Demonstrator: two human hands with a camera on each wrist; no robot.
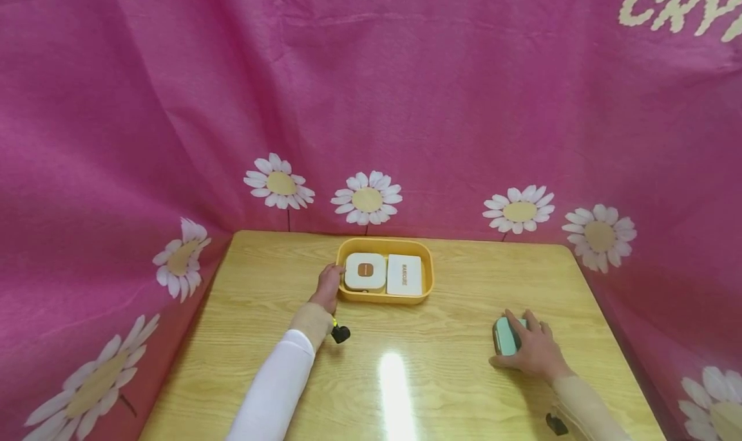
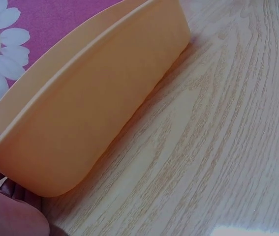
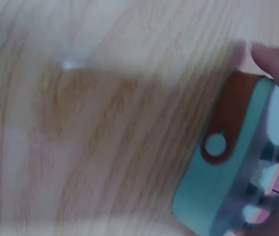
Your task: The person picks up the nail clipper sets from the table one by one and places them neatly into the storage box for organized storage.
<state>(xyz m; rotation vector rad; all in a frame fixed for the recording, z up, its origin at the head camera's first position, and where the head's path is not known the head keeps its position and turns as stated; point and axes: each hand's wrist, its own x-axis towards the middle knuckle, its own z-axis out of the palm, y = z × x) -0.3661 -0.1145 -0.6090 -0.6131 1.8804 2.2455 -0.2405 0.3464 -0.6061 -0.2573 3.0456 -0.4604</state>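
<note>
At the back of the table stands a yellow tray, and my left hand grips its left end. The left wrist view shows the tray's long side with thumb and fingers around the rim at the corner. Inside the tray, a white rounded case with a brown label sits beside a white box with lettering. To the right, my right hand holds a small mint-green case, thumb at one end and fingers over its top. A brown strap with a round snap shows on that case.
The wooden table ends at a pink curtain printed with daisies, which hangs behind it and along both sides. Bright glare lies on the near tabletop. A black heart-shaped tag hangs at my left wrist.
</note>
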